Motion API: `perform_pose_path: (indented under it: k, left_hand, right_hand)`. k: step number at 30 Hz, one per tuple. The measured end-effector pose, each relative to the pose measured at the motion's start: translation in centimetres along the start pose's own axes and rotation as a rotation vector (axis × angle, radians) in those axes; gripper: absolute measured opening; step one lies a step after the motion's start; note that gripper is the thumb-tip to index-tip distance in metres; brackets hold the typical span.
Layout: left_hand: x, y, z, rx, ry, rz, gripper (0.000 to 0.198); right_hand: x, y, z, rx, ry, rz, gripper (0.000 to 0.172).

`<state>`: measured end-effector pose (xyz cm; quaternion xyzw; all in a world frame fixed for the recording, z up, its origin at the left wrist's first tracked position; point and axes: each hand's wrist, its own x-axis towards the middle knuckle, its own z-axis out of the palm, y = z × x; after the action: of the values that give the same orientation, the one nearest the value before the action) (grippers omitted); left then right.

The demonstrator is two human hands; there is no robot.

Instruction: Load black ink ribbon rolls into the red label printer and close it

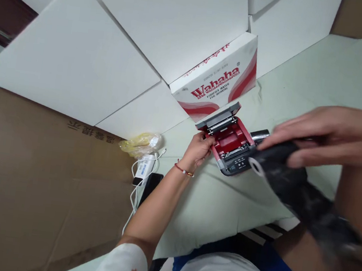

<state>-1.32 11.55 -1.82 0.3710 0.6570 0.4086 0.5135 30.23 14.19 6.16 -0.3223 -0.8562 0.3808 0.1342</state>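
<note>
A small red and black printer (228, 143), its lid raised and its red inner bay showing, rests on the pale green cloth. My left hand (199, 148) grips its left side, thumb over the rim. To the right, my right hand (326, 135) is closed around a black, film-like bundle (302, 192) with a white ring at its near end. The lower part of this bundle hangs down to the right and is smeared by motion. Just behind it, beside the printer, lies a shiny dark cylinder (260, 134), partly covered by my fingers.
Behind the printer stands a white and red Wahaha box (220, 81) against white panels (179, 16). On the left are a crumpled yellowish plastic bag (142, 144), a white cable (134, 195), a small white box (144, 166) and a large cardboard sheet (37, 179).
</note>
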Motion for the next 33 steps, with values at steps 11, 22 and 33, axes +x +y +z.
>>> perform_pose_path:
  k: [11,22,33]
  left_hand:
    - [1.2,-0.8,-0.6,-0.062,-0.033,-0.124,0.02]
    - [-9.1,-4.6,-0.2,0.585,0.134,0.836,0.047]
    - [-9.5,-5.3,0.7,0.869,0.044,0.996,0.023]
  right_hand:
    - [10.5,-0.2,9.6,-0.347,0.123,0.01,0.045]
    - [13.0,2.0,11.4,-0.478,0.098,-0.032,0.038]
    - [12.7,1.1,10.5,-0.227,0.099,0.04,0.04]
